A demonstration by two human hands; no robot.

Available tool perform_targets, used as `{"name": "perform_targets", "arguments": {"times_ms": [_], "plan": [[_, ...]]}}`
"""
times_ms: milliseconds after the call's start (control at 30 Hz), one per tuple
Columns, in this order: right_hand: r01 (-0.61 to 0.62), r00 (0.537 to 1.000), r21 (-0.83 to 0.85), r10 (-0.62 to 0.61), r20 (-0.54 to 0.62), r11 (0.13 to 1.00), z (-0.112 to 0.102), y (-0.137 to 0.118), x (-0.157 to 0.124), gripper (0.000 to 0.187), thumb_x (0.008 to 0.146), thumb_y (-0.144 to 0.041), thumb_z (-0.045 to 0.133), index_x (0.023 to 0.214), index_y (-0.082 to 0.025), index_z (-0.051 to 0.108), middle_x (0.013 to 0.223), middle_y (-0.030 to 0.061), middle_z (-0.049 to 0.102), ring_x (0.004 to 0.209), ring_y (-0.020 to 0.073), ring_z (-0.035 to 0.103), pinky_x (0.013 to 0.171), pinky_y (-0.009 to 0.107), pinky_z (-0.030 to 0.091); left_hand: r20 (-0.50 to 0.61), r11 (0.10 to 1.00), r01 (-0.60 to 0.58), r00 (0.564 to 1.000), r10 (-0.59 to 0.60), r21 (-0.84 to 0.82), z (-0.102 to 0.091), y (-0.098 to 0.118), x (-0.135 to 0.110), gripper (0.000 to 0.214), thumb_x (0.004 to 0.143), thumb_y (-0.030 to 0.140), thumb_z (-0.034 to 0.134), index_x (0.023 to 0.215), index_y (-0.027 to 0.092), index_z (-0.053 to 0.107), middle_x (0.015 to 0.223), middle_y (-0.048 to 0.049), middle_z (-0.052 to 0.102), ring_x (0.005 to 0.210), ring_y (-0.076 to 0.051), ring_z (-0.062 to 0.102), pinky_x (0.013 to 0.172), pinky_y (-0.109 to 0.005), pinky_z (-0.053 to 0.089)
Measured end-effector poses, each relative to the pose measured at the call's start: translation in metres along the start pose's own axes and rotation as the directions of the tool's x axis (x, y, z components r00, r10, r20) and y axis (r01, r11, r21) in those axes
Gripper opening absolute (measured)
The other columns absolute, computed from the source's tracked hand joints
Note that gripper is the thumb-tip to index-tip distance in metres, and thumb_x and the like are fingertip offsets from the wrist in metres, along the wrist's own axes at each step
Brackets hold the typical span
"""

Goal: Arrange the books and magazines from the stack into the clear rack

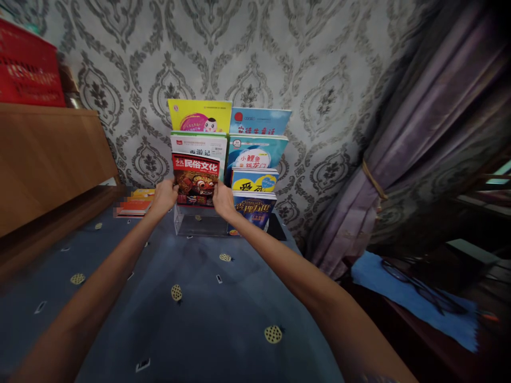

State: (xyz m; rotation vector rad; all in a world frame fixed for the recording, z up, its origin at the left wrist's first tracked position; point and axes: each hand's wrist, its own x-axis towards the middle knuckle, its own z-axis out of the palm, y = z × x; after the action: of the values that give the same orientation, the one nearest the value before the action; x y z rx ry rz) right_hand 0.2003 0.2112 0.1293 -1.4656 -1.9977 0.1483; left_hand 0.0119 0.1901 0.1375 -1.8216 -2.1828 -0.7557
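Between both hands is a magazine (196, 178) with a red title band and a colourful mask on its cover. My left hand (165, 194) grips its left edge, and my right hand (224, 200) grips the right edge. It stands upright at a clear tiered rack (202, 225), in front of a white book (195, 144) and a yellow book (199, 114). Whether its bottom rests in the rack I cannot tell. The right column holds a light blue book (261, 121), a turquoise book (259, 151), a blue and yellow book (255, 181) and a dark blue book (255, 209).
A few books (136, 205) lie flat left of the rack on the blue patterned cloth (199, 319). A wooden cabinet (51, 159) with a red box (30, 69) stands left. At right hang purple curtains (399, 143); below, glasses (423, 284) lie on a blue cloth (383, 276).
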Motion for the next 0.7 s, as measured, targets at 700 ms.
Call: {"name": "perform_targets", "arguments": {"times_ms": [700], "plan": [[0.063,0.997,0.109,-0.058,-0.045,0.992,0.053,0.021,-0.044,0.059,0.089,-0.005,0.033,0.147,0.003,0.034,0.134,0.0255,0.057,0.124,0.0298,0.055,0.107,0.042,0.045,-0.121,0.991,-0.088,0.99,0.076,-0.099,0.021,-0.003,-0.006,0.043,0.086,0.031,0.059,0.122,0.011,0.051,0.122,-0.0193,0.064,0.12,-0.035,0.06,0.099,-0.043,0.048]]}}
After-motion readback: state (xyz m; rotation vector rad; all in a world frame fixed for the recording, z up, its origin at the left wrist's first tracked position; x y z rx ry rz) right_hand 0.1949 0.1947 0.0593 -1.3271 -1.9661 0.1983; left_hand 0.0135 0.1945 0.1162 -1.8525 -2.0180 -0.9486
